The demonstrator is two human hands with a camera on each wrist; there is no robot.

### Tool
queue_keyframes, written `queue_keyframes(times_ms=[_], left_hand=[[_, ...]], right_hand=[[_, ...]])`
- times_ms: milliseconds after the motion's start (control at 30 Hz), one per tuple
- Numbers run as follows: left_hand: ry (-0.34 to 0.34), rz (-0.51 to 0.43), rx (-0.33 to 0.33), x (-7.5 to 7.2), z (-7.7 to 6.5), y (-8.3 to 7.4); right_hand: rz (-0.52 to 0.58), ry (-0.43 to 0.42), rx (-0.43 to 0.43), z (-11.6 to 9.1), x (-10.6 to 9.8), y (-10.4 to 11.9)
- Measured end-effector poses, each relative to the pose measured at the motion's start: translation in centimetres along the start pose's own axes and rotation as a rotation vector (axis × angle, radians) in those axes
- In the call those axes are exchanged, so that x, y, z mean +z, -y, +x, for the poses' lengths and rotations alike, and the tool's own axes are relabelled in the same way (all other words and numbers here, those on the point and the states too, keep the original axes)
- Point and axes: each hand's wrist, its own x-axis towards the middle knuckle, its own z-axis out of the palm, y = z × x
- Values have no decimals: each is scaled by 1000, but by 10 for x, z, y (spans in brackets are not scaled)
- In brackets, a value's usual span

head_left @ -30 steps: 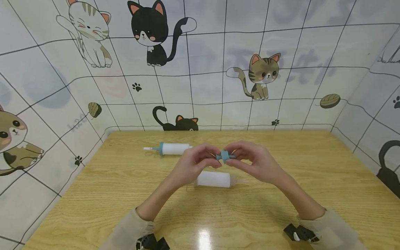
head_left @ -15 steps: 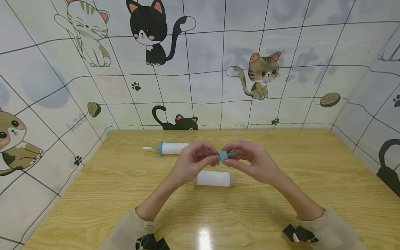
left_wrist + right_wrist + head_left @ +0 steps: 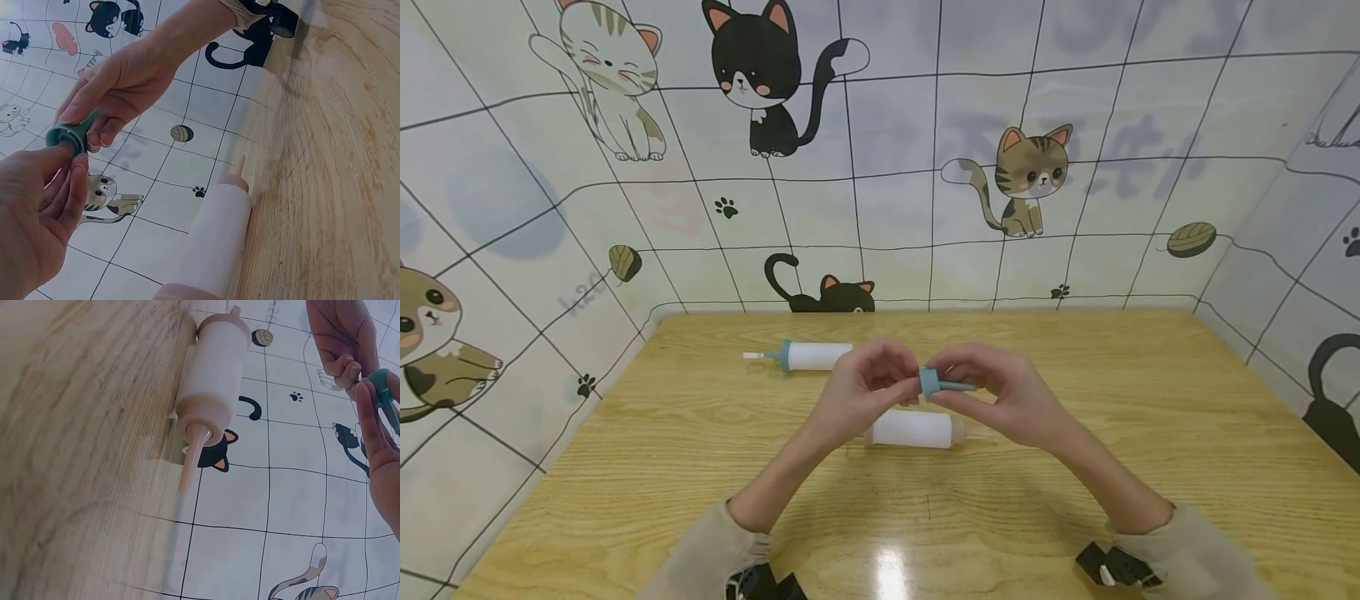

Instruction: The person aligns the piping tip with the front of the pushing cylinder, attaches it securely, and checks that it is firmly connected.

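A blue-green nozzle cap, with a wide collar and a narrow spout, is held between both hands above the table. In the head view its spout points right. My right hand pinches the collar between thumb and fingers, and the spout runs toward its palm. My left hand grips the collar's other end; in the left wrist view a fingertip sits at the opening of the cap. Below the hands lies a white bottle with pale pink ends. The right wrist view shows the pink spout of this bottle.
Another white bottle with a blue-green cap lies farther back, partly behind the left hand. Both bottles rest on their sides on the wooden table. Cat-patterned walls stand at the back and sides.
The nozzle cap has shifted slightly left and turned, so more of its spout shows. My right fingers have changed their hold on the collar. Both bottles have stayed in place.
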Motion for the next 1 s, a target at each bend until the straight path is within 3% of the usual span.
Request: queue_keyframes(times_ms=[333, 1000], left_hand=[[-27, 35, -5, 1, -1, 0], [-52, 79, 33, 2, 0, 1]], right_hand=[[51, 10, -50, 0, 3, -4], [56, -34, -22, -3, 4, -6]])
